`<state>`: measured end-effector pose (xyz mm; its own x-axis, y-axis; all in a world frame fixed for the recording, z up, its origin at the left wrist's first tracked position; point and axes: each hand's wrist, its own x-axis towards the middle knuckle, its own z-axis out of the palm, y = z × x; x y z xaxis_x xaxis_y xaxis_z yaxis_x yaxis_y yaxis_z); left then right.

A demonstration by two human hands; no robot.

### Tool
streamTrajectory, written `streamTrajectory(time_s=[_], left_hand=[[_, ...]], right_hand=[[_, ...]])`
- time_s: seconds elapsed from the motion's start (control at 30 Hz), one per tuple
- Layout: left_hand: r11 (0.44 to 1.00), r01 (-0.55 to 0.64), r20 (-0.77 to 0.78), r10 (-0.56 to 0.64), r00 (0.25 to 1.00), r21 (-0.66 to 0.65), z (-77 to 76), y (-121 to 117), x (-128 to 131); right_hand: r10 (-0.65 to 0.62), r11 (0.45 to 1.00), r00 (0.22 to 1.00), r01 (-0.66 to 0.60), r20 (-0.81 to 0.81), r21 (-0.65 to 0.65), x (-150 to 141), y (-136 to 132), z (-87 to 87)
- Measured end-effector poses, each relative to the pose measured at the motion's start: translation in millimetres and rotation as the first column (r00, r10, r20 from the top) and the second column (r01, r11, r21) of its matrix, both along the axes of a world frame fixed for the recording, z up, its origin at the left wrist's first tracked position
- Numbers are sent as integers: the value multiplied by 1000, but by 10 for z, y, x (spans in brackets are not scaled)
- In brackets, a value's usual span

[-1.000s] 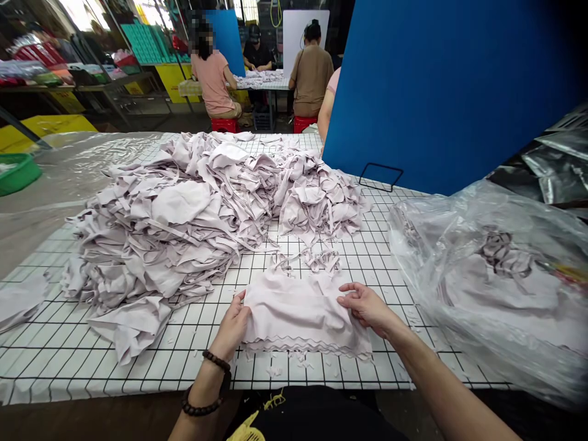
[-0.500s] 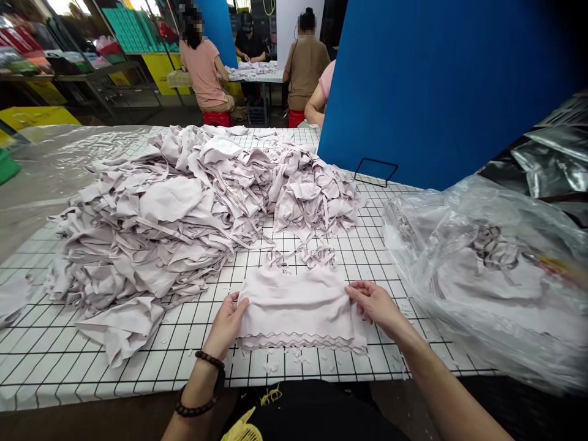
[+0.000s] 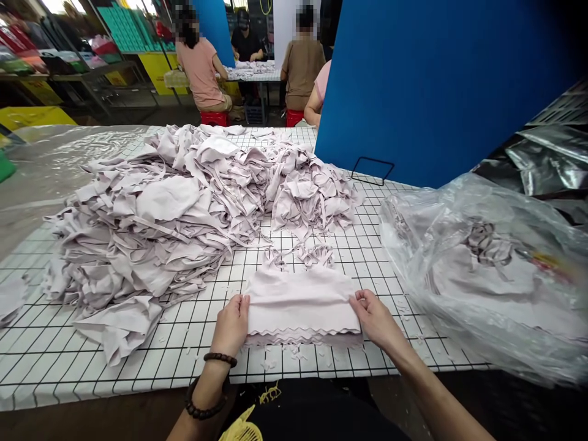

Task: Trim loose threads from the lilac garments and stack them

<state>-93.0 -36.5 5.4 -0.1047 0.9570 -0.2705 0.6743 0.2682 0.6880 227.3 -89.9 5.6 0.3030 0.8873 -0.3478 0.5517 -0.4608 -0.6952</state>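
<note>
A small stack of pale lilac fabric pieces with scalloped lower edges lies on the gridded white table in front of me. My left hand grips the stack's left edge, fingers curled over it. My right hand pinches the stack's right edge. A beaded bracelet circles my left wrist. Tangled straps of the pieces lie just beyond the stack.
A large heap of the same lilac garments covers the table's left and middle. A clear plastic bag holding more fabric lies at the right. A blue board stands behind. Several people sit at a far table.
Both hands slid down the sides of the stack toward its near edge, squaring it; the stack looks narrower and tidier than a second ago.
</note>
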Motion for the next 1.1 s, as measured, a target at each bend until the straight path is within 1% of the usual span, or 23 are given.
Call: streamTrajectory(time_s=[0.17, 0.27, 0.3, 0.33, 0.4, 0.43, 0.47, 0.5, 0.53, 0.57, 0.6, 0.63, 0.67, 0.7, 0.73, 0.8, 0.83, 0.9, 0.97, 1.1], left_hand=[[1000, 24, -123, -24, 992, -4, -46, -71, 41], [999, 29, -226, -34, 974, -24, -51, -121, 34], [1000, 19, -272, -17, 962, 7, -37, -136, 40], [998, 10, -318, 11, 948, 65, -15, -150, 56], [973, 13, -357, 72, 931, 230, 60, -174, 139], [952, 30, -324, 74, 943, 305, 110, -182, 213], [933, 57, -252, 37, 967, 355, 162, -186, 312], [922, 103, -144, -53, 988, 373, 213, -184, 434], [910, 163, -4, -175, 985, 380, 256, -174, 574], [893, 266, 122, -328, 937, 363, 285, -154, 726], [860, 379, 220, -466, 857, 342, 295, -123, 882], [826, 455, 295, -549, 782, 331, 282, -83, 1033], [806, 503, 359, -591, 723, 312, 246, -33, 1172], [808, 516, 422, -589, 690, 284, 189, 23, 1294], [823, 514, 489, -562, 667, 243, 114, 81, 1392], [860, 496, 644, -448, 620, 121, -62, 190, 1518], [873, 483, 704, -384, 598, 66, -148, 233, 1548], [887, 461, 782, -279, 557, -12, -287, 291, 1560], [888, 457, 816, -223, 533, -55, -361, 317, 1543], [869, 476, 838, -155, 524, -137, -369, 341, 1526]], right_hand=[[67, 995, 971, -49, 231, -84, -33, -121, -85], [120, 986, 937, -73, 328, -151, -33, -140, -70], [131, 983, 929, -77, 347, -167, -27, -133, -45], [132, 984, 922, -77, 363, -163, -17, -113, -10], [107, 994, 913, -83, 394, -77, 15, -22, 72], [95, 995, 908, -103, 408, -3, 35, 56, 113], [97, 988, 902, -140, 420, 73, 57, 157, 147], [111, 972, 896, -188, 430, 140, 77, 281, 173], [134, 953, 888, -238, 439, 189, 95, 424, 187], [166, 935, 879, -284, 446, 213, 109, 580, 189], [183, 924, 870, -311, 458, 222, 118, 743, 182], [197, 916, 858, -333, 474, 222, 120, 906, 167], [225, 905, 840, -368, 493, 213, 115, 1060, 148], [269, 889, 815, -415, 513, 194, 104, 1202, 127], [320, 869, 789, -465, 524, 169, 89, 1328, 107], [405, 837, 756, -533, 515, 124, 51, 1530, 78], [423, 833, 757, -541, 499, 115, 36, 1608, 71], [403, 851, 793, -508, 457, 130, 29, 1736, 76], [353, 878, 843, -448, 406, 168, 60, 1837, 102], [283, 924, 937, -324, 206, 203, 198, 1976, 168]])
